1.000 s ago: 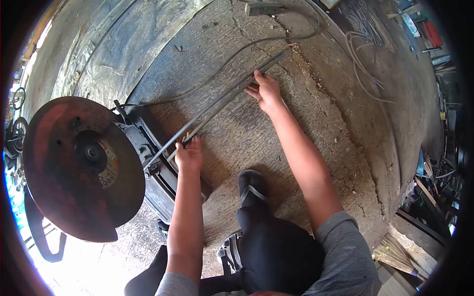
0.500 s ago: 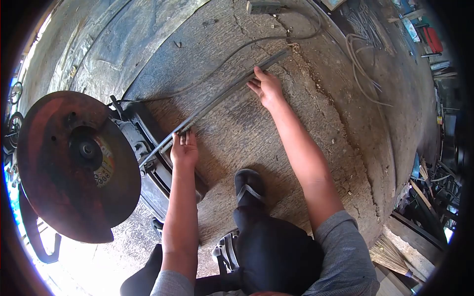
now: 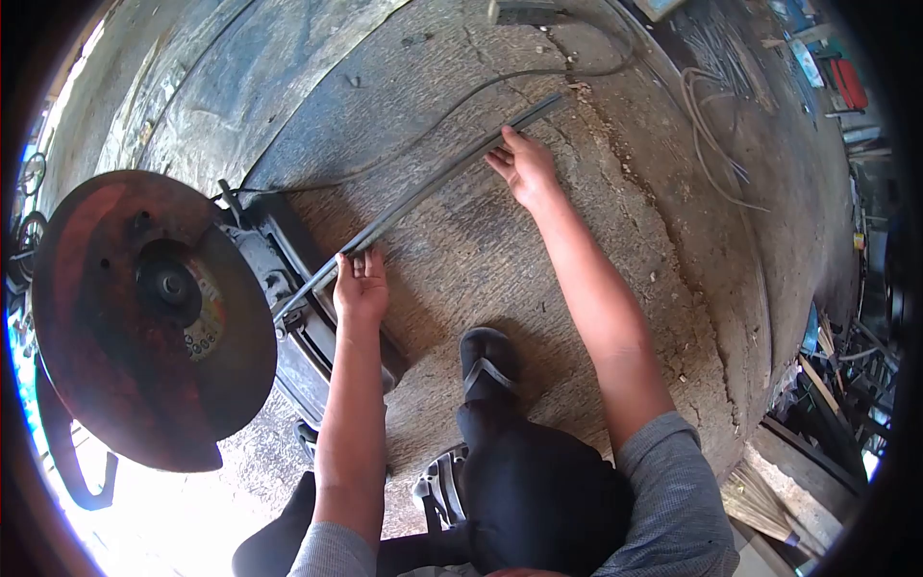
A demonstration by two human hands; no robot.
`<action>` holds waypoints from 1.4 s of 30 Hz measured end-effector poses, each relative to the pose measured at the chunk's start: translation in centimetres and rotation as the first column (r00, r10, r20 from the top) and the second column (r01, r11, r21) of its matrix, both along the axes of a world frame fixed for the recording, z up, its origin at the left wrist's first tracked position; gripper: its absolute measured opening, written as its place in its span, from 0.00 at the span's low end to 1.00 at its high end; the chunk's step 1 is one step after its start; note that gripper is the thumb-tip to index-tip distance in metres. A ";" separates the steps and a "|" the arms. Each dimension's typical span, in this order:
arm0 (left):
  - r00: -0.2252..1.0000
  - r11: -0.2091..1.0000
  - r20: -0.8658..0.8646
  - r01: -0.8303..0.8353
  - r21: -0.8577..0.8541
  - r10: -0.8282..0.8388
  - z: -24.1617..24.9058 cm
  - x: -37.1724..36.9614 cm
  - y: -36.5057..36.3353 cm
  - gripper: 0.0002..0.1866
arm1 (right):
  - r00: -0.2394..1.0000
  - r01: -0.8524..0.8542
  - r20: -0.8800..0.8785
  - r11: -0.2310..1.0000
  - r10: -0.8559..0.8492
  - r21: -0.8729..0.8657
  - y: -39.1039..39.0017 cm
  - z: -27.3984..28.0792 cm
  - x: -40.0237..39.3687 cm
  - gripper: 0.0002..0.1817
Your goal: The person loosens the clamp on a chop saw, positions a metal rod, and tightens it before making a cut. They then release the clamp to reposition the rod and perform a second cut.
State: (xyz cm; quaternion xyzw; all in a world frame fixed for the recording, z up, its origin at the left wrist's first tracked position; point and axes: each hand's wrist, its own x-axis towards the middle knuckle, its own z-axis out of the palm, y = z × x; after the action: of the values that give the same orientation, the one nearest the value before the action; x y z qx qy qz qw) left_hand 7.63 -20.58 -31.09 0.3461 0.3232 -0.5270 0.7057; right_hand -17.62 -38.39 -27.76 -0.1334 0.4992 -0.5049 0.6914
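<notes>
Both my hands hold a long, thin metal bar (image 3: pixel 423 192) that slants from lower left to upper right; it looks like two lengths lying side by side. My left hand (image 3: pixel 361 286), palm up, has its fingers curled round the bar near the saw end. Farther along, my right hand (image 3: pixel 524 171) grips it with the thumb on top and the fingers beneath. The bar's near end rests over the base (image 3: pixel 288 260) of a cut-off saw, close to its clamp. The saw's large round guard and disc (image 3: pixel 125 327) stand at the left.
A cable (image 3: pixel 461 99) runs over the concrete floor (image 3: pixel 461 269) to a grey block (image 3: pixel 524 12) at the top. Loose hose or wire (image 3: pixel 707 144) and thin rods lie at upper right. A broom (image 3: pixel 755 500) lies at lower right. My sandalled foot (image 3: pixel 487 361) is below the bar.
My right hand has shifted very slightly right along with the bar. My left hand stays almost in place, and the lengths of bar appear closer together.
</notes>
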 end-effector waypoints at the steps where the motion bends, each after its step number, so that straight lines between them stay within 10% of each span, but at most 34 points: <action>1: 1.000 1.000 0.004 0.009 0.000 -0.009 -0.1 -0.1 0.1 0.11 | 1.000 0.016 -0.010 1.000 -0.015 0.019 0.0 -0.2 0.3 0.14; 42: 0.996 0.995 0.089 -0.032 0.091 0.024 0.5 1.3 1.0 0.08 | 0.993 -0.014 0.114 0.994 0.027 -0.109 3.5 -2.2 3.3 0.16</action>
State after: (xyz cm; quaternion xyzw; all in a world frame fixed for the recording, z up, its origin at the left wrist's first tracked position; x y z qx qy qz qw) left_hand 8.95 -19.56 -30.56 0.3966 0.3209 -0.4859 0.7097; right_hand -14.29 -34.92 -29.92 -0.1463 0.4289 -0.5309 0.7161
